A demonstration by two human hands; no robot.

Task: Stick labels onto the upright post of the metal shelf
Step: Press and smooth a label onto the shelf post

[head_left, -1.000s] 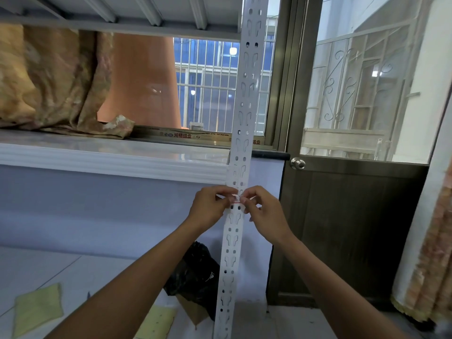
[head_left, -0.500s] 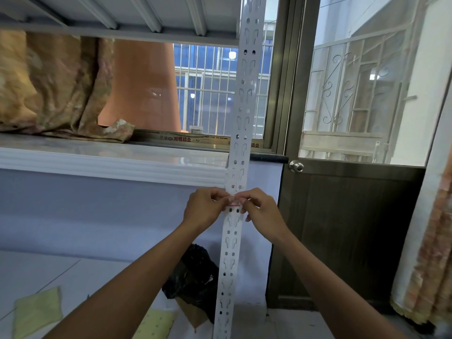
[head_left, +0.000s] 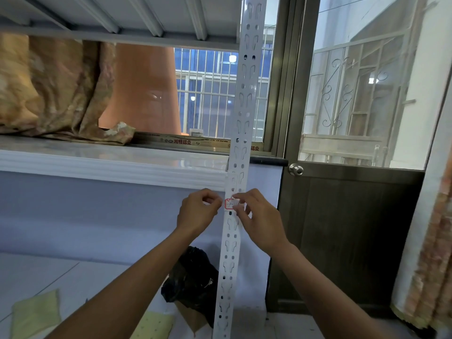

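Observation:
The white perforated upright post (head_left: pixel 241 133) of the metal shelf runs from top to bottom through the middle of the view. A small white label with a red border (head_left: pixel 230 204) lies on the post's face at about the height of my hands. My right hand (head_left: pixel 256 221) pinches the label's right part between thumb and index finger, against the post. My left hand (head_left: pixel 197 212) is just left of the post, its fingers curled, its fingertips close to the label's left edge. Nothing shows inside that hand.
A shelf board (head_left: pixel 110 15) spans overhead. A white window ledge (head_left: pixel 97 165) with bunched curtain cloth (head_left: pixel 53 89) is at the left, a dark door with a knob (head_left: pixel 295 170) at the right. A black bag (head_left: pixel 193 277) and yellow sheets (head_left: pixel 36 311) lie on the floor.
My left hand has drawn slightly left off the post, uncovering the label's red-bordered left part. My right hand stays on the label.

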